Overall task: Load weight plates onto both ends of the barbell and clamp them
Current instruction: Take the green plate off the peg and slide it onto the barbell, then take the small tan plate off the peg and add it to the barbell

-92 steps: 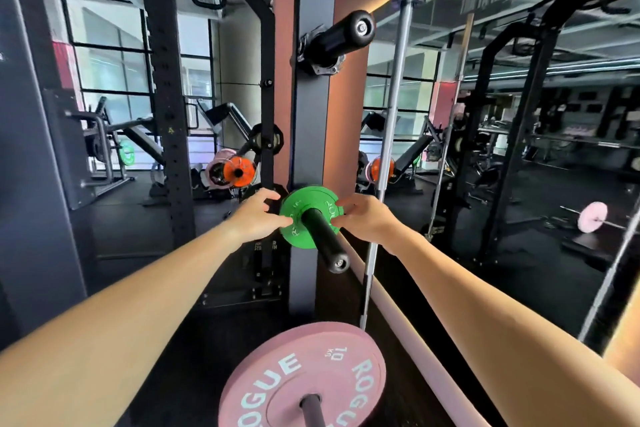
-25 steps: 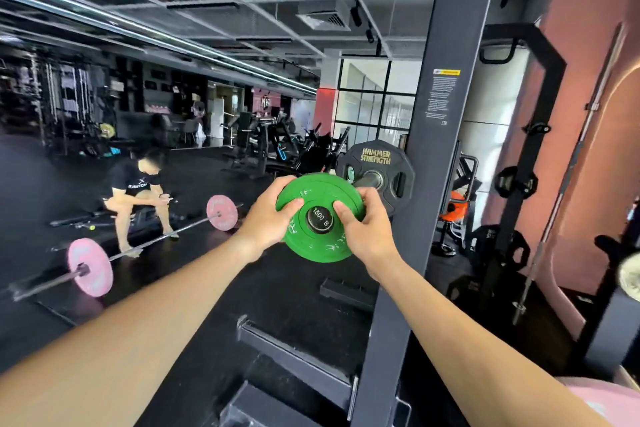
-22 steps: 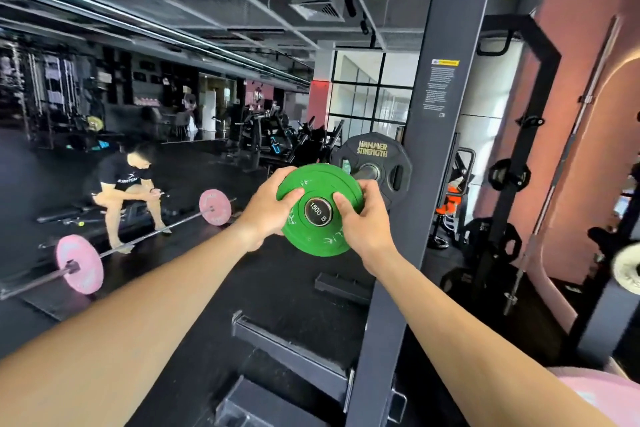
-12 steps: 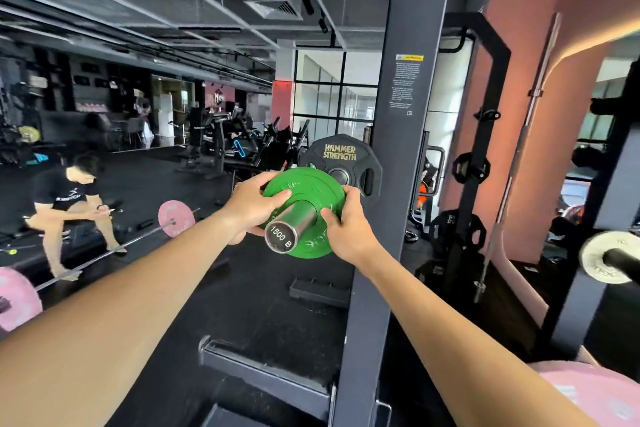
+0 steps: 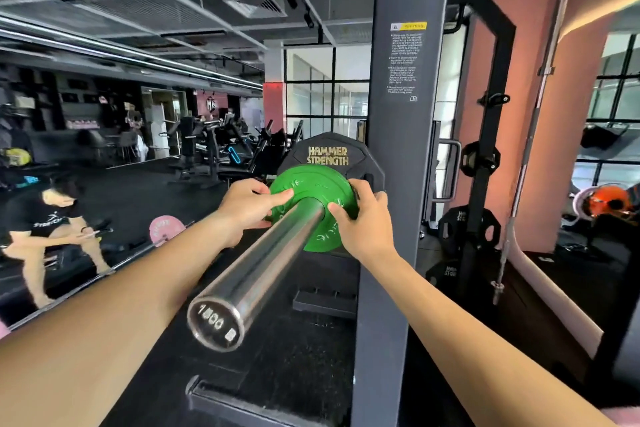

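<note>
Both hands grip one green weight plate [image 5: 313,206] by its rim: the left hand [image 5: 247,208] is closed on the left edge with its thumb pressed on the front face, and the right hand [image 5: 362,220] is closed on the right edge with its thumb on the face beside the hub. Dark grey rack upright [image 5: 398,163], carrying a printed warning label, stands just right of the plate. Chrome barbell sleeve [image 5: 263,262] runs through the plate's centre hole and projects toward the camera; its end cap bears blurred markings. Black plate [image 5: 329,154], lettered "HAMMER STRENGTH", sits directly behind the green one on the same sleeve. Green plate: small, round, glossy, with faint raised lettering on its face, seated far along the sleeve against the black plate.
</note>
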